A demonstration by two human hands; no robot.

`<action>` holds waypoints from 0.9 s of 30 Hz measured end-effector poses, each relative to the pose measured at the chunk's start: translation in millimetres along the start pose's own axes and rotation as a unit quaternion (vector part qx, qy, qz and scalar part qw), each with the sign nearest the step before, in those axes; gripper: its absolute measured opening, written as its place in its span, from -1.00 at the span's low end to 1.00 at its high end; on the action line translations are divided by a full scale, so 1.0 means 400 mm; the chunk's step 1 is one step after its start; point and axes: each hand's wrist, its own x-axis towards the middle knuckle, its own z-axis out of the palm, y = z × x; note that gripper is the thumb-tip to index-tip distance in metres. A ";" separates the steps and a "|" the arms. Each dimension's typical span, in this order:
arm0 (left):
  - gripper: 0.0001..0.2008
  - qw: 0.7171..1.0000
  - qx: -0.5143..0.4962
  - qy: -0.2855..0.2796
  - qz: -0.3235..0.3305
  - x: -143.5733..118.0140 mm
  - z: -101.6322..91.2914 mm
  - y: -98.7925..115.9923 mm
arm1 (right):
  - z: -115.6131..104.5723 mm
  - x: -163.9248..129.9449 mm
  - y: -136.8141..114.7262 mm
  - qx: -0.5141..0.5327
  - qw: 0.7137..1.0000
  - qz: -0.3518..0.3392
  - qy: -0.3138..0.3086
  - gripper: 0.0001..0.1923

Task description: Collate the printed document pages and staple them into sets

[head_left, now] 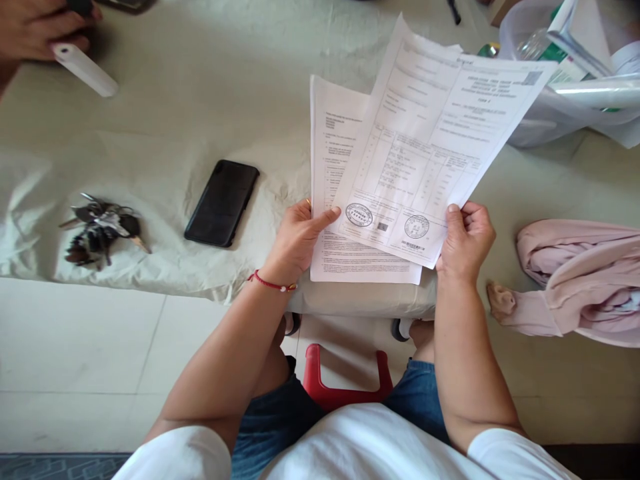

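Note:
My left hand (296,238) grips the lower left edge of a printed sheet (334,160) with text, thumb lying on top. A red thread bracelet circles that wrist. My right hand (466,239) pinches the bottom right corner of a stamped form (430,140) with a table and two round stamps, tilted and overlapping the first sheet. Both papers are held just above the cloth-covered table (175,100).
A black phone (222,202) lies face down left of my hands, a bunch of keys (100,229) further left. Another person's hand (35,27) holds a white object (84,69) at top left. Pink cloth (580,280) lies right; plastic-wrapped items (575,80) top right. A red stool (345,383) is below.

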 end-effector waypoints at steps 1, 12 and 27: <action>-0.57 1.000 0.003 0.000 0.001 0.000 0.000 -0.001 | 0.000 -0.001 -0.002 0.000 1.000 0.001 -0.006 -0.79; -0.62 1.000 0.001 0.014 0.004 0.004 -0.002 -0.009 | -0.002 0.006 0.007 0.053 0.997 0.036 -0.030 -0.64; -0.67 1.000 -0.001 0.029 -0.001 0.012 -0.003 -0.013 | -0.012 0.009 0.004 0.085 0.991 0.048 -0.090 -0.73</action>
